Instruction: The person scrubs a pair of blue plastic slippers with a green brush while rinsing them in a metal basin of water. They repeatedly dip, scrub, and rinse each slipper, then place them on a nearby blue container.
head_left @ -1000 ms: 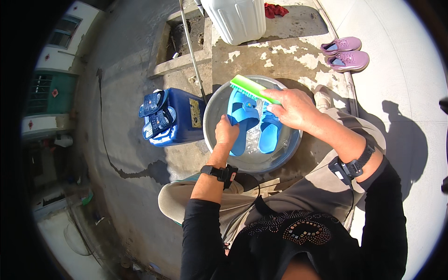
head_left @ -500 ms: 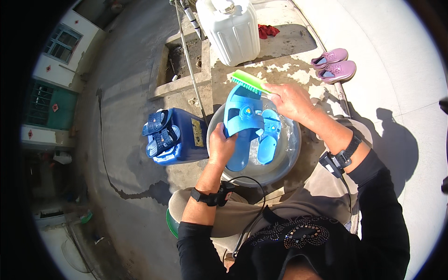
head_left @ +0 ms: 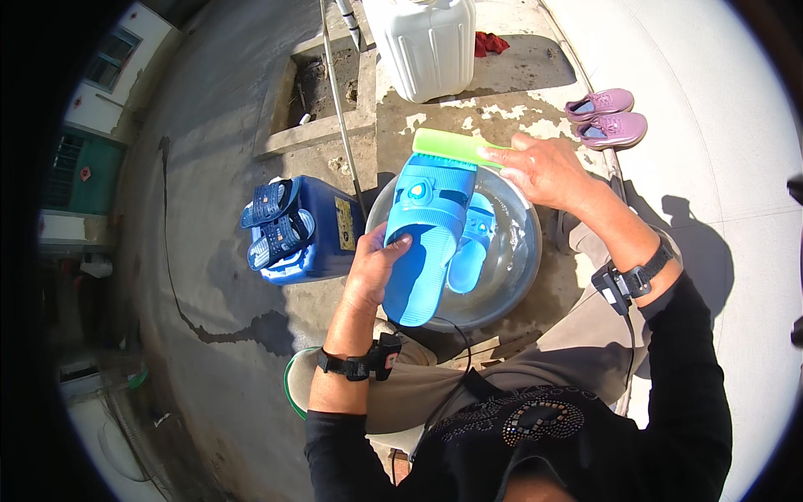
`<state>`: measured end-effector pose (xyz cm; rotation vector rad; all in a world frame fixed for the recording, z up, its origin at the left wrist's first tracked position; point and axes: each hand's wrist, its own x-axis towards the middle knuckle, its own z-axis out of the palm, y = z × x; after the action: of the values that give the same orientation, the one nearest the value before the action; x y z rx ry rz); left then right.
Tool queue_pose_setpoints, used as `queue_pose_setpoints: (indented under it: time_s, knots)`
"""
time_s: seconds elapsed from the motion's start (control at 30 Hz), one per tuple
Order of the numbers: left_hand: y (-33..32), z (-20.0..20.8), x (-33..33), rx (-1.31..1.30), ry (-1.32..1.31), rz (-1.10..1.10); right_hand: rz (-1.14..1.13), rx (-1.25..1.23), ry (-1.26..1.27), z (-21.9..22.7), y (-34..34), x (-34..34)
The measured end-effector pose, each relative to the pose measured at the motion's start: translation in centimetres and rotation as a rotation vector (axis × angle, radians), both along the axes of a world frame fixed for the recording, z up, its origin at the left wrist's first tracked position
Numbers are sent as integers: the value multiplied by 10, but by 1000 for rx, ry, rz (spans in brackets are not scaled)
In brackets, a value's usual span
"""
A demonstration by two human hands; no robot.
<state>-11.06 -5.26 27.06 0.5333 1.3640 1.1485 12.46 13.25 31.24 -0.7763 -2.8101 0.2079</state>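
Note:
My left hand (head_left: 374, 261) grips a light blue slide sandal (head_left: 418, 276) by its left side, thumb on the footbed, holding it above a grey basin (head_left: 525, 276). In my right hand (head_left: 544, 171) is a green scrubbing brush (head_left: 447, 145), held by the handle. Its blue-green bristles face down and touch the toe end of the sandal. A second blue slide sandal (head_left: 468, 259) lies inside the basin, in water, partly covered by the held one.
Left of the basin, a blue jerrycan (head_left: 322, 243) carries a pair of dark blue sandals (head_left: 280, 226). A white jerrycan (head_left: 427, 50) stands beyond, by a red cloth (head_left: 491, 43). Pink shoes (head_left: 615, 130) sit at right. A pole (head_left: 336, 100) leans near a concrete-edged pit (head_left: 314, 92).
The sandal has moved left and nearer to me, its footbed turned more into view. The brush has turned level and now rests across the toe end.

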Motion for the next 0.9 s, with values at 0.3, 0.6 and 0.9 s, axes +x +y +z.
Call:
queue_pose_setpoints:
  time_s: [0.3,0.6,0.9]
  knots:
    - [2,-11,-18,-8,-127,338,-137,-354,463,11,-14,18]
    - [24,-36,9,116,224,418,-34,-801,157,-26,-85,-12]
    - [26,-23,49,116,748,239,-354,-635,244,-51,-57,-71]
